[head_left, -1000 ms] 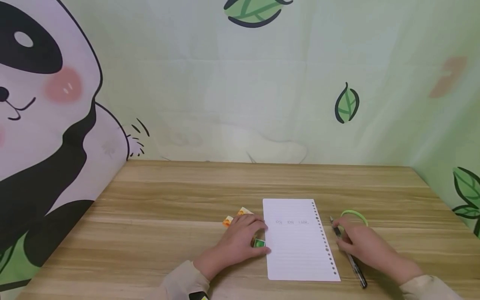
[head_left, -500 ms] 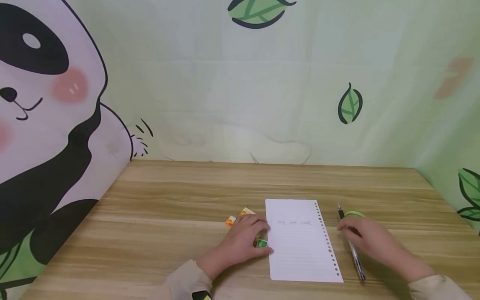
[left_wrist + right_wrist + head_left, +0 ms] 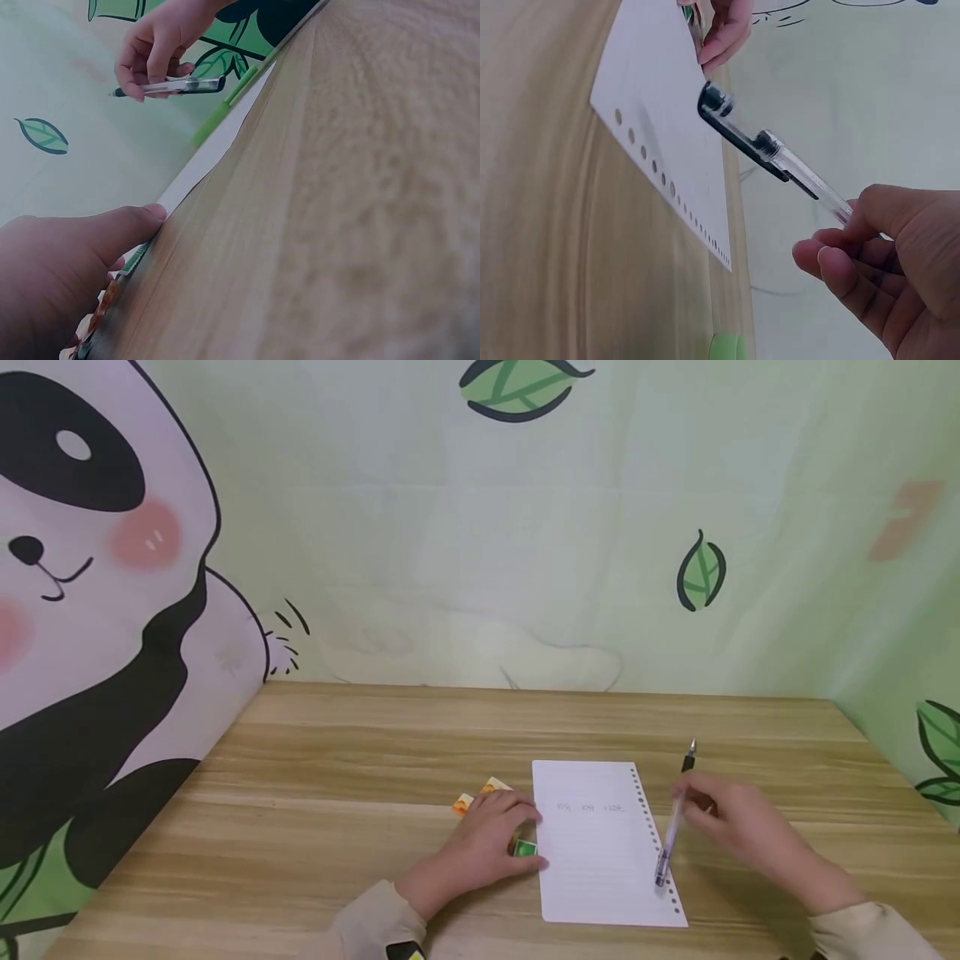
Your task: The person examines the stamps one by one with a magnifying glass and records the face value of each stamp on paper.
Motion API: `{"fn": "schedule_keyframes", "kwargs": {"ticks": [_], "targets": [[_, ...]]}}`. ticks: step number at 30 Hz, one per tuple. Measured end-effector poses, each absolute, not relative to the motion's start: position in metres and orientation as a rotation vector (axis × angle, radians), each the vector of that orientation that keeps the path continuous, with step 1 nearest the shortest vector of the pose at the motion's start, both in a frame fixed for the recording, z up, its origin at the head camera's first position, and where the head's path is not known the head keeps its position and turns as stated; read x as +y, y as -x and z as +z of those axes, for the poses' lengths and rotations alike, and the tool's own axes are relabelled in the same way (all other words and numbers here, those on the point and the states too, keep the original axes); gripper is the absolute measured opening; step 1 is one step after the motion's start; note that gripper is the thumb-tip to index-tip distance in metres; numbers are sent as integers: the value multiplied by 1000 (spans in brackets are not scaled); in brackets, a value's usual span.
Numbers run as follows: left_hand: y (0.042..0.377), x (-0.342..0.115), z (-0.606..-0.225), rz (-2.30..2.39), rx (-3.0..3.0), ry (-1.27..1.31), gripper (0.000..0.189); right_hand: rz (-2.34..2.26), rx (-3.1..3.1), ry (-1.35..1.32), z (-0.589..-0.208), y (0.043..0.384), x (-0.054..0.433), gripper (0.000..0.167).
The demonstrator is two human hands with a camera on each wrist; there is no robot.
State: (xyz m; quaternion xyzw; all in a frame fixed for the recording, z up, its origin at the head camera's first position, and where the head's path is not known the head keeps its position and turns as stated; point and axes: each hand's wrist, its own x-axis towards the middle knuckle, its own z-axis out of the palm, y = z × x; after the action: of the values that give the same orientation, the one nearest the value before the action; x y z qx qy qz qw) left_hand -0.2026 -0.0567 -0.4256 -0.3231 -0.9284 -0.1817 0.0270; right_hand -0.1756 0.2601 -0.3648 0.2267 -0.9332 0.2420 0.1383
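Observation:
A white lined sheet of paper [image 3: 600, 860] with holes down its right edge lies on the table, bearing one faint line of handwriting. My left hand [image 3: 487, 835] rests at its left edge, the thumb and fingers spread and touching the margin. Under and beside that hand, partly covered, are small orange-and-white pieces [image 3: 462, 803] and a green piece [image 3: 526, 848]. My right hand [image 3: 738, 827] pinches a clear-barrelled pen [image 3: 672, 831] by its middle. The pen's tip points away from me; its black clip end [image 3: 739, 139] is over the paper's right edge, raised off the table.
A bright green object [image 3: 225, 105] lies beyond the paper in the left wrist view; the right hand hides it in the head view. The wooden table [image 3: 337, 735] meets a printed backdrop [image 3: 420, 568] at its far side.
The right hand has raised the pen and swung it round, its tip moving farther away and its clip end over the paper's edge. The left hand has stayed in place.

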Motion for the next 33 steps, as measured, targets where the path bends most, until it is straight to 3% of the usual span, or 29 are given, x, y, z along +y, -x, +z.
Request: {"fn": "schedule_keyframes", "kwargs": {"ticks": [23,33], "targets": [[204,-58,-428,-550,-2864,991,50,750,-2680,-652,-359,184,223,16],[203,-58,-429,-546,-2853,999,50,741,-2712,-618,-352,182,214,10]]}}
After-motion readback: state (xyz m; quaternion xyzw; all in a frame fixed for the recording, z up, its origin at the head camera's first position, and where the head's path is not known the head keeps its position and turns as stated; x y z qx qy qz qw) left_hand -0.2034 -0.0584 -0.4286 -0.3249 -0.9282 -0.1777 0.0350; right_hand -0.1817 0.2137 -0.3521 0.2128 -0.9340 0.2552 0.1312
